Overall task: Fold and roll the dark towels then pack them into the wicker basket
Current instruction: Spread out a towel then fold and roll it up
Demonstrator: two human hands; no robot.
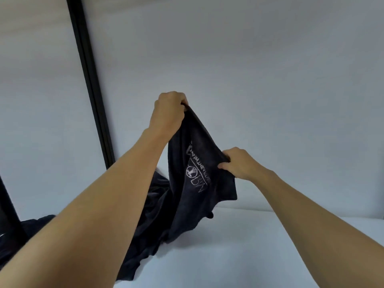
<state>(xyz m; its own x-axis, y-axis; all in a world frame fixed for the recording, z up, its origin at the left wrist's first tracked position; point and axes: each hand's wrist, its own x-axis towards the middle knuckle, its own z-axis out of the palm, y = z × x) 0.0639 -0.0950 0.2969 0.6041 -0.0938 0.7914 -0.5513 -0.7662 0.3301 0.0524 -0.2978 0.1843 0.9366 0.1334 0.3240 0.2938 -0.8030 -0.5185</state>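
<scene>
Two bare hands hold a dark charcoal terry towel (193, 194) up above the white tabletop (270, 246). The left hand (169, 113) is curled tight, pinching the towel's top corner at its 3 o'clock side. The right hand (239, 163), at 4 o'clock from the left, pinches the same hem between thumb and bent fingers. The hem runs taut between both grips. From there the towel hangs toward 6 o'clock, white stitched lettering (194, 171) facing the camera, and its lower end trails onto the tabletop toward 7 o'clock. More dark cloth (31, 229) lies at 8 o'clock behind the left forearm; whether it joins the held towel cannot be told. A black upright post (89, 80) stands at 10 o'clock.
</scene>
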